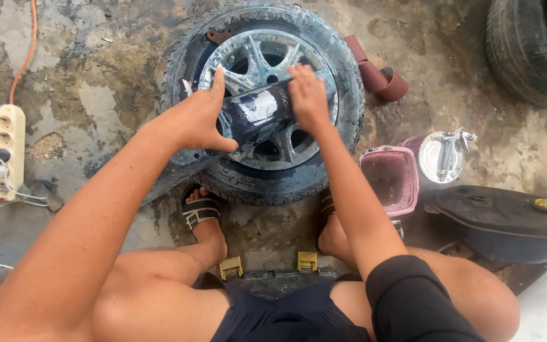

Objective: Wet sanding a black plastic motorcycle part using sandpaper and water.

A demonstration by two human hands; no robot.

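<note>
A power strip lies far left on the wet concrete floor. The left hand pinches the left end of a dark wet sheet, fingers closed on it, over the alloy wheel. The sheet's long axis runs across to the right hand, gripping its other end, both hands equally near; a spray gun stands right

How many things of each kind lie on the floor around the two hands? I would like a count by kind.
Tyres: 2
Sandpaper rolls: 2
Power strip: 1
Pink container: 1
Spray gun: 1
Black tank: 1
Total: 8
</note>
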